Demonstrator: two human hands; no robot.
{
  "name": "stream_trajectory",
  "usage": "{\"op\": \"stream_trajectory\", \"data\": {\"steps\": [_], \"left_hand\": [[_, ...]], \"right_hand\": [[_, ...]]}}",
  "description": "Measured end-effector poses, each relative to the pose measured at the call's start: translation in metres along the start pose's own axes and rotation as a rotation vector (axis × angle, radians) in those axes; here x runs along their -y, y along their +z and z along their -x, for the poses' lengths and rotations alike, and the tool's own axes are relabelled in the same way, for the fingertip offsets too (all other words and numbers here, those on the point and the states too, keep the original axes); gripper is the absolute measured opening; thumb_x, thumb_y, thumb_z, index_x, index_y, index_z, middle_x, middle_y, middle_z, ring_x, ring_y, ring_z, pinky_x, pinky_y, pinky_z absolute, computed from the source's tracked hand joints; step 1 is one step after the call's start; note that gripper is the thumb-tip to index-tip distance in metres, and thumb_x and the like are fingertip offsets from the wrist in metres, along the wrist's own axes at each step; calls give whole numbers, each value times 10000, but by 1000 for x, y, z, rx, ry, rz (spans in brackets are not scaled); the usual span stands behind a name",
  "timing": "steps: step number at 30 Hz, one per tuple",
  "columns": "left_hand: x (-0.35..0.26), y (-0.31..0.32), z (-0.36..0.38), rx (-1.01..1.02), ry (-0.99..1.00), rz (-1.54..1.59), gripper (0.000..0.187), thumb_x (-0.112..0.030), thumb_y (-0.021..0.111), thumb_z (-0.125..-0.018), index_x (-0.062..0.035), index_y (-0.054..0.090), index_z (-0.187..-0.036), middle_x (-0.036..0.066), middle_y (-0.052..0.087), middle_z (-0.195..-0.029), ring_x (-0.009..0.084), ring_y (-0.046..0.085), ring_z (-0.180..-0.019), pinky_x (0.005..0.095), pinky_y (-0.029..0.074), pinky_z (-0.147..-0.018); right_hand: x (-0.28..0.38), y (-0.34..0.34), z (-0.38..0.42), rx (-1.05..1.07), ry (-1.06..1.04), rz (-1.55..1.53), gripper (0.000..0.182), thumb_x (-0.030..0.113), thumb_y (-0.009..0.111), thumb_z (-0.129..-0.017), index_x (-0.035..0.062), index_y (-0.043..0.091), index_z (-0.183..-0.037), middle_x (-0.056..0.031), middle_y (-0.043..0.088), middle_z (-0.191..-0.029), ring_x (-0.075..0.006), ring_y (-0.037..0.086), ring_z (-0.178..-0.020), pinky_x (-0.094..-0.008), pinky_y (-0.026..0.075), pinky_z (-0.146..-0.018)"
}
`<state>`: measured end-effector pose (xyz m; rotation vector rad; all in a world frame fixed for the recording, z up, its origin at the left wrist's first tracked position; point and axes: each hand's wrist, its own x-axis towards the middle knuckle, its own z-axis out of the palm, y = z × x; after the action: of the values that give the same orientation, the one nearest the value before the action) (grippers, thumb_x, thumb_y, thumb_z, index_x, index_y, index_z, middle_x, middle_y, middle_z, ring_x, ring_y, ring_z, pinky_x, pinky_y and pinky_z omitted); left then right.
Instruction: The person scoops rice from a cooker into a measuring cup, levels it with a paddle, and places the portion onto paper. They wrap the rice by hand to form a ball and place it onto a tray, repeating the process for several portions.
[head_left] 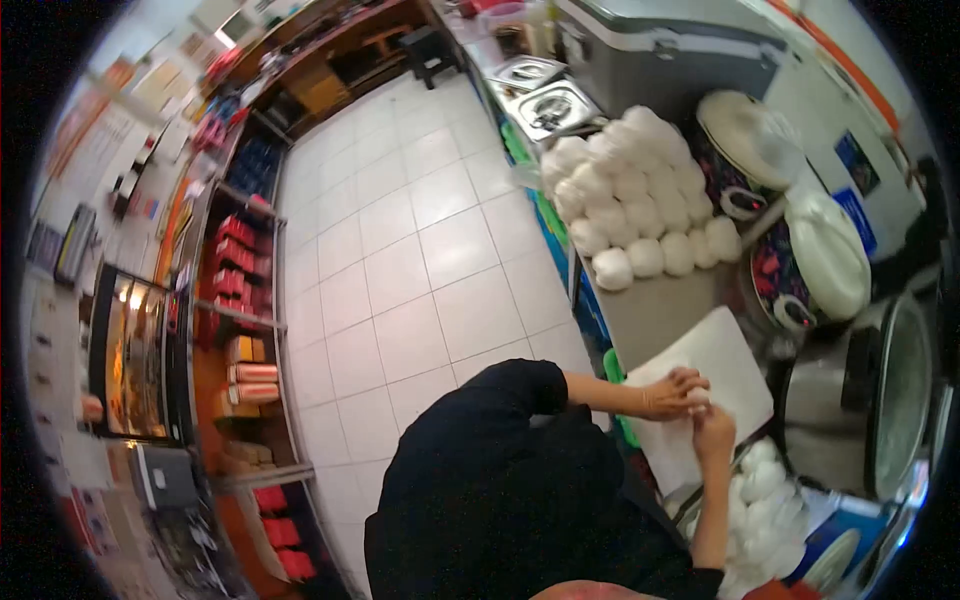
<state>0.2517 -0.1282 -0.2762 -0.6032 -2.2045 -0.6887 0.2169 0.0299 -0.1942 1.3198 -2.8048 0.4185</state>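
My left hand (678,396) is closed, its curled fingers around a small pale ball (698,397) that looks like dough. My right hand (713,432) meets it from below, closed with its fingertips pinched at the same ball. Both hands are over a white cutting board (722,350) on the counter. Beyond the board, many white dough-like balls (640,195) are stacked in rows. Close to my right forearm lies another heap of white lumps (765,490). The ball is small and partly hidden by my fingers.
Two patterned cookers (785,270) with pale lids and a large metal pot (845,400) line the counter's far side. Steel containers (552,108) and a grey cooler box (670,60) stand farther along. Behind me are a tiled floor (420,250) and shelves with red boxes (235,260).
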Motion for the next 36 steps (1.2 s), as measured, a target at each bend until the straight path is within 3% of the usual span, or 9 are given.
{"op": "stream_trajectory", "data": {"steps": [5, 11, 20, 22, 25, 28, 30, 34, 36], "left_hand": [[2, -40, -35, 375, 216, -5, 191, -193, 558, -764, -104, 523, -929, 68, 533, -1008, 279, 439, -1048, 456, 324, -885], [46, -43, -18, 388, 468, 403, 194, -216, 561, -782, -83, 558, -924, 61, 556, -952, 248, 517, -944, 402, 432, -801], [77, -26, 4, 495, 472, 464, 245, -179, 570, -776, -97, 562, -1006, 52, 602, -900, 220, 589, -797, 318, 483, -670], [61, -41, -14, 843, 81, 324, 265, -151, 583, -758, -95, 549, -1014, 61, 620, -785, 238, 600, -712, 339, 482, -622], [53, -43, -40, 823, -400, 506, 365, -220, 697, -652, -88, 587, -974, 82, 634, -783, 234, 611, -724, 332, 478, -625], [74, 20, -40, 1001, -398, 277, 490, -227, 812, -473, -71, 616, -894, 80, 643, -789, 269, 607, -749, 343, 475, -654], [65, 33, -61, 1166, -541, 303, 605, -253, 853, -343, -78, 647, -885, 78, 643, -820, 246, 605, -785, 350, 474, -670], [35, 16, -97, 1354, -32, -195, 598, -267, 848, -359, -89, 651, -895, 61, 622, -900, 232, 579, -856, 382, 460, -699], [39, -11, -95, 893, 301, -68, 572, -250, 836, -380, -96, 622, -888, 73, 578, -908, 246, 554, -861, 365, 444, -724]], "right_hand": [[24, 21, 25, -124, -102, 110, 83, 114, 543, -770, 42, 560, -807, -83, 523, -764, -278, 514, -729, -381, 385, -610], [52, 23, 52, -143, 67, -3, 316, 102, 609, -741, -20, 556, -1027, -169, 497, -1023, -342, 488, -922, -397, 414, -796], [13, 56, 86, -315, -51, 162, 272, 66, 579, -749, -18, 575, -1008, -137, 591, -860, -295, 547, -835, -377, 443, -707], [-1, 42, 78, -202, 105, -60, 245, 61, 584, -742, -14, 580, -975, -137, 596, -831, -277, 557, -801, -361, 441, -681], [-22, 33, 65, -51, 375, -466, 200, 58, 598, -724, 0, 582, -915, -144, 591, -776, -251, 561, -719, -340, 431, -633], [-30, 31, 44, 8, 621, -735, 193, 75, 652, -677, 14, 553, -830, -136, 560, -715, -239, 542, -650, -325, 425, -604], [-16, 10, 22, 50, 602, -349, 253, 85, 699, -630, 15, 533, -808, -119, 539, -694, -249, 529, -635, -313, 432, -623], [-26, 3, 11, 110, 388, -191, 288, 98, 723, -592, 14, 527, -786, -109, 534, -708, -252, 525, -642, -316, 432, -631], [-35, 11, 11, -147, -65, -145, 275, 73, 724, -580, 10, 528, -763, -87, 525, -682, -216, 514, -615, -303, 434, -615]]}}
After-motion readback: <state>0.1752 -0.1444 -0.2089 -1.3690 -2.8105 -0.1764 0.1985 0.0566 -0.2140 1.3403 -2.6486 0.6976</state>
